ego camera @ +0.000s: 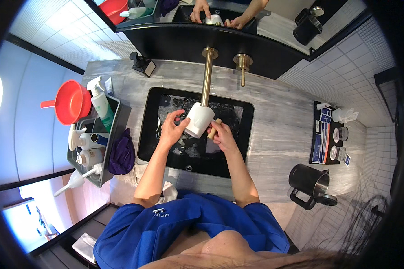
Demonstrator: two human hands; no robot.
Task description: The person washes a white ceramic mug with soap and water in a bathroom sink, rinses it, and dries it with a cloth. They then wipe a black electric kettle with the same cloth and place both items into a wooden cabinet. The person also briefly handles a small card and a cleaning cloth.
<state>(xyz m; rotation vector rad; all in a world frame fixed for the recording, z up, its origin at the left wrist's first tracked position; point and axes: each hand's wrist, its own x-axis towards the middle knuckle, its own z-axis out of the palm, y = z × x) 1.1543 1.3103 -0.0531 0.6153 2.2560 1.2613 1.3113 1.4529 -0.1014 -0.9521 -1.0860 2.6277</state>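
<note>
A white cup [200, 118] is tilted under the brass faucet spout [207, 79], above the black sink [249, 134]. My right hand [226, 137] grips a light wooden handle [214, 129] at the cup's right side. Whether that handle is fixed to the cup cannot be told. At the cup's left side is my left hand [172, 129], its fingers apart and the thumb tip against or very near the cup wall. Water and foam patches lie on the sink bottom. A mirror [272, 20] reflects both hands and the cup.
On the left, a grey caddy [101, 180] holds spray bottles and a red dipper [72, 102]; a purple cloth [122, 154] lies beside it. A black dispenser [143, 65] stands behind. To the right are a black kettle [308, 183] with its lid raised and an amenity tray [313, 134].
</note>
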